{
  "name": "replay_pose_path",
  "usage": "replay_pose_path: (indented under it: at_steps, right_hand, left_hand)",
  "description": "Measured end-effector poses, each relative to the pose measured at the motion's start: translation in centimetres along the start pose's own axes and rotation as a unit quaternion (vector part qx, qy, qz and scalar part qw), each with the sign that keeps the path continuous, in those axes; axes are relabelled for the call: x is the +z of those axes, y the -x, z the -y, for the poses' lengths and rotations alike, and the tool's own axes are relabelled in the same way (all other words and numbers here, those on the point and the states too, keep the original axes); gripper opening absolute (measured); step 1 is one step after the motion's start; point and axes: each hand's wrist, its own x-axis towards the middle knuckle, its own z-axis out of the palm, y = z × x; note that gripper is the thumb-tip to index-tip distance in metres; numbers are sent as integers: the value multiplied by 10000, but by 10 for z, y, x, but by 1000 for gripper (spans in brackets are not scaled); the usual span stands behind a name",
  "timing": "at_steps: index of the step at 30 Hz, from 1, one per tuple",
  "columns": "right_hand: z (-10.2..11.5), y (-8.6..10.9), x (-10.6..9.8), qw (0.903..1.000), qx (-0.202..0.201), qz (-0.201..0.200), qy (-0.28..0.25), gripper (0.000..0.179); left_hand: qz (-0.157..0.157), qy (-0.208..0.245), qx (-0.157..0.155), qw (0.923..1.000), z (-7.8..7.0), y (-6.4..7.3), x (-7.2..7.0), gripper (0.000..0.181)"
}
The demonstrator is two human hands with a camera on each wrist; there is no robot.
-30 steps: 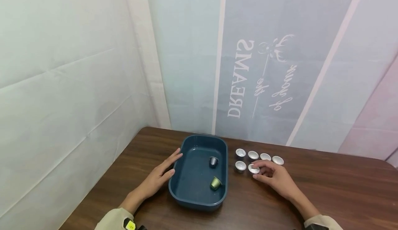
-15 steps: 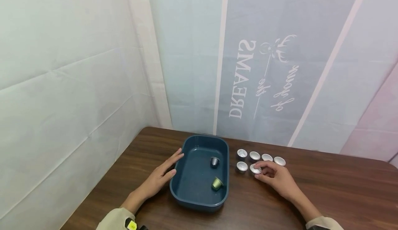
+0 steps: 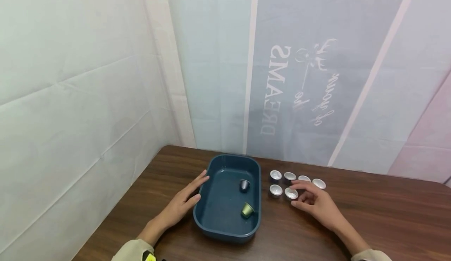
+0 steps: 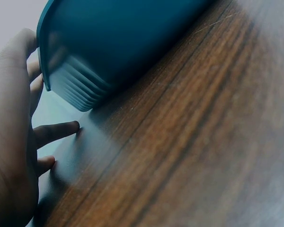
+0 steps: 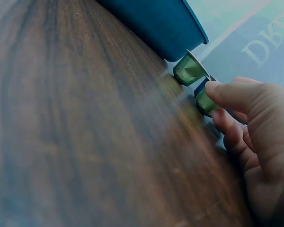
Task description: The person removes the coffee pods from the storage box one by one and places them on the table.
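In the head view, my left hand [image 3: 177, 206] rests against the left side of a dark blue rectangular tub [image 3: 230, 237], its fingers nearly straight along the rim. My right hand [image 3: 318, 204] is at the nearer row of coffee capsules, with thumb and index finger spread apart beside a foil-topped capsule [image 3: 291, 193]. That capsule stands lid up on the table; the right wrist view shows its green body [image 5: 206, 101] partly behind the thumb. Left of it stands another green capsule [image 5: 189, 70]. Inside the tub lie a dark grey capsule [image 3: 244, 185] and a green capsule [image 3: 247, 210].
Several more capsules stand lid up to the tub's right, including a back row whose left end is a dark-bodied capsule [image 3: 275, 175]. The wooden table [image 3: 384, 210] ends at a printed cloth backdrop [image 3: 218, 96]. White cloth [image 3: 70, 135] hangs on the left.
My right index fingertip has lifted off the capsule's lid, and thumb and finger are now wider apart. The left hand stays at the tub. The head view has shifted slightly.
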Motion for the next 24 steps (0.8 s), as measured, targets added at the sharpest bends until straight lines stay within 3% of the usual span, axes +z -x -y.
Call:
replay_pose_path:
  at_steps: [9,15,19,24]
  right_hand:
    - [3,5,-4,9996,179,-157,155,36]
    - [11,1,-8,9974,355,-352,-514,38]
    - [23,-4,-9,9894,593,-538,-1211,40]
    - [43,-20,-2,9855,496,-170,-1616,40]
  left_hand:
    - [-26,20,43,10000,-2,0,-1,52]
    - [-39,-29,58,10000,2,-1,-1,52]
    - [-9,2,22,10000,2,0,-1,52]
    - [4,82,26,10000,-2,-1,-1,52]
